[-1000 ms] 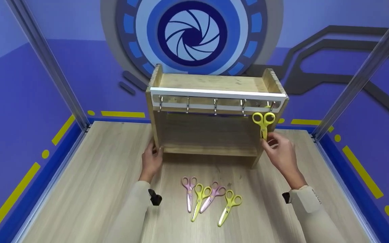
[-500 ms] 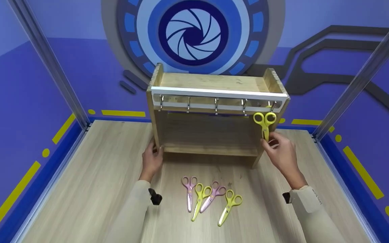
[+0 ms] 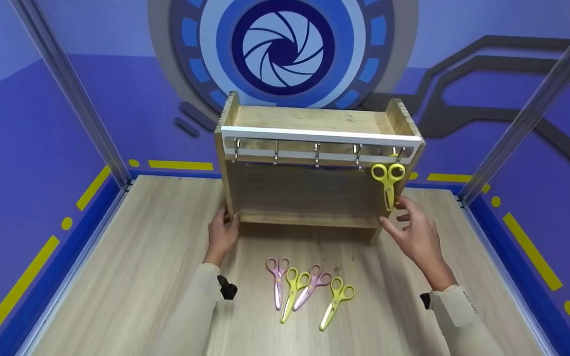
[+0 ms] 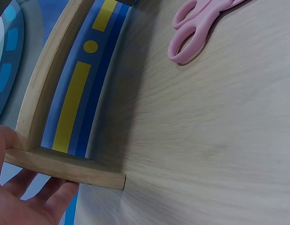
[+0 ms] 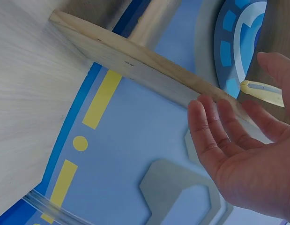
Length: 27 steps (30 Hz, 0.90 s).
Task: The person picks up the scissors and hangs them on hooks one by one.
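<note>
A small wooden shelf (image 3: 309,120) stands on the table, with a white rail (image 3: 295,156) of several metal hooks across its front. Yellow scissors (image 3: 388,186) hang at the rightmost hook, blades down. My left hand (image 3: 222,241) holds the shelf's left side panel (image 4: 65,167), thumb on one face and fingers on the other. Just below the hanging scissors, my right hand (image 3: 418,235) has its thumb and fingers spread apart around nothing. In the right wrist view its fingertips are at the right side panel (image 5: 130,58), beside the scissors' blade tip (image 5: 262,92).
On the table in front of the shelf lie two pink scissors (image 3: 278,282) and two yellow scissors (image 3: 336,301), blades toward me. Behind the shelf is a blue patterned wall (image 3: 131,99). Metal posts (image 3: 77,99) frame the corners.
The right hand has let go of the hanging scissors' blades; its fingers have spread and it has moved slightly down and right. The left hand has kept its place on the shelf.
</note>
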Each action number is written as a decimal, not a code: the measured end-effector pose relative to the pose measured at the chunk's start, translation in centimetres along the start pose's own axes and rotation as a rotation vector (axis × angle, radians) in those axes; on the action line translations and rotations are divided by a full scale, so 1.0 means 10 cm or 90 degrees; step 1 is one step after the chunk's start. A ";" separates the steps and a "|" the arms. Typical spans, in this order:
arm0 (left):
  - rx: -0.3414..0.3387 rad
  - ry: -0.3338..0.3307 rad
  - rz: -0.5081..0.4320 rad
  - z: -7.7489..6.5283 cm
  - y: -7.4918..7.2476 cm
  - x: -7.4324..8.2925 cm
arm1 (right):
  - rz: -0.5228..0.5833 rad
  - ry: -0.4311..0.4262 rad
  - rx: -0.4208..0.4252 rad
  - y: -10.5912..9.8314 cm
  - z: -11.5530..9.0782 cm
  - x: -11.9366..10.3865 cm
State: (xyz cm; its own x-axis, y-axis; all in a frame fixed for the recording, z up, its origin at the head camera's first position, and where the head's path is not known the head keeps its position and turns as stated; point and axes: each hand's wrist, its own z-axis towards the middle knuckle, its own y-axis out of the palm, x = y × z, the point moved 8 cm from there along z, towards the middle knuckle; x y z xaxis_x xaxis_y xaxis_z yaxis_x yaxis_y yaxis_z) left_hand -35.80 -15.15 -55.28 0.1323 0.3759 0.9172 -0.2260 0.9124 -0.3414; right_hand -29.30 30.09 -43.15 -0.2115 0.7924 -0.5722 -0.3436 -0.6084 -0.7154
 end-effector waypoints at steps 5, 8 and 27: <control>0.002 -0.006 -0.003 0.00 -0.01 -0.01 | -0.040 0.018 -0.020 0.07 -0.21 0.05; 0.007 0.002 -0.008 -0.01 -0.01 0.00 | -0.052 0.026 -0.036 0.14 -0.34 0.05; 0.021 0.012 0.008 -0.01 -0.01 0.00 | -0.064 0.040 -0.200 0.97 -1.05 -0.12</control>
State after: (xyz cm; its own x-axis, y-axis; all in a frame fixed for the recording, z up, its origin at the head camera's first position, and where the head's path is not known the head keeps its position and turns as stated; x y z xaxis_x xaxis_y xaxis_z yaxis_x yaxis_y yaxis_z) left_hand -35.65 -15.27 -55.30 0.1477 0.3912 0.9084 -0.2588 0.9017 -0.3462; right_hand -22.77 22.79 -53.59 -0.1305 0.8507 -0.5093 -0.0589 -0.5194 -0.8525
